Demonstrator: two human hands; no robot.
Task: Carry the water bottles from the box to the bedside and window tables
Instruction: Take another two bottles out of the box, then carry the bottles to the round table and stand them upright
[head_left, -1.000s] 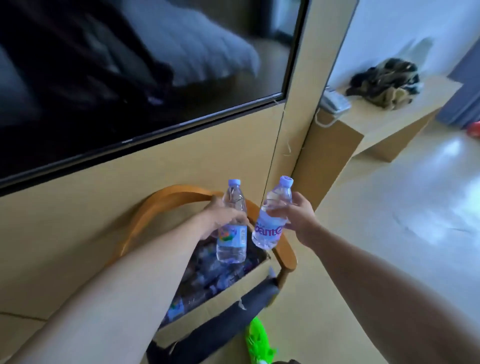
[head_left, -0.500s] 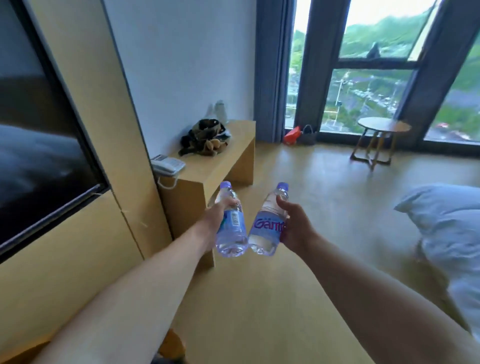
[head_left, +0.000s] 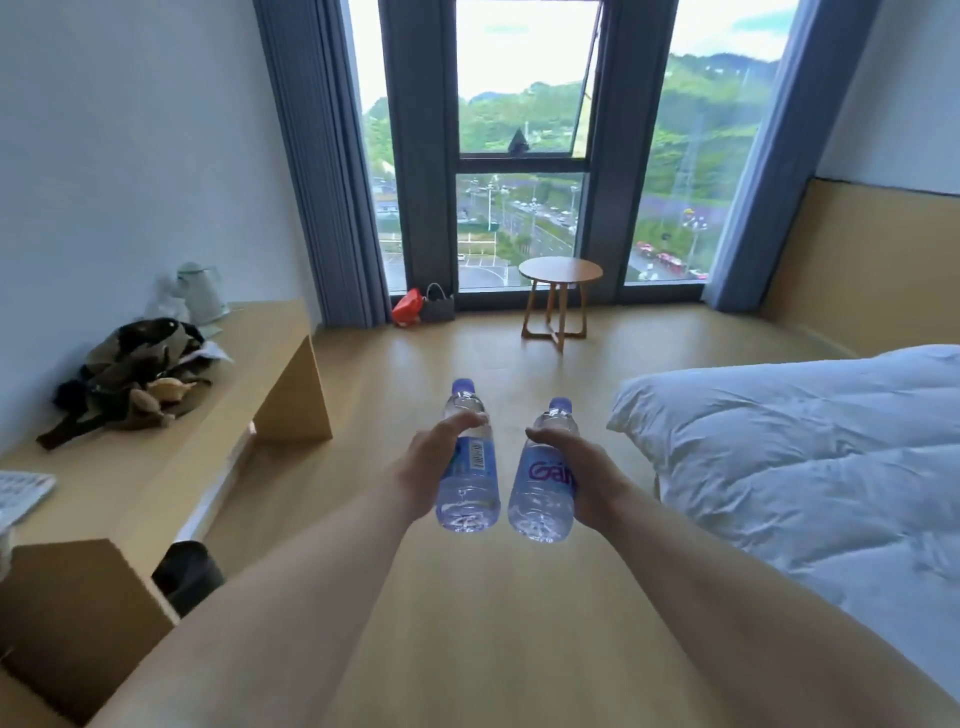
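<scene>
Head view: left hand (head_left: 431, 467) and right hand (head_left: 582, 478) each grip a full bottle (head_left: 467, 488) mid-body; stiff, light, smooth plastic, secure there.

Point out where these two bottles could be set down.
The round table by the window shows a bare top. The desk has bare wood between the bag and its near end; its far end is crowded by that bag and a kettle.
</scene>
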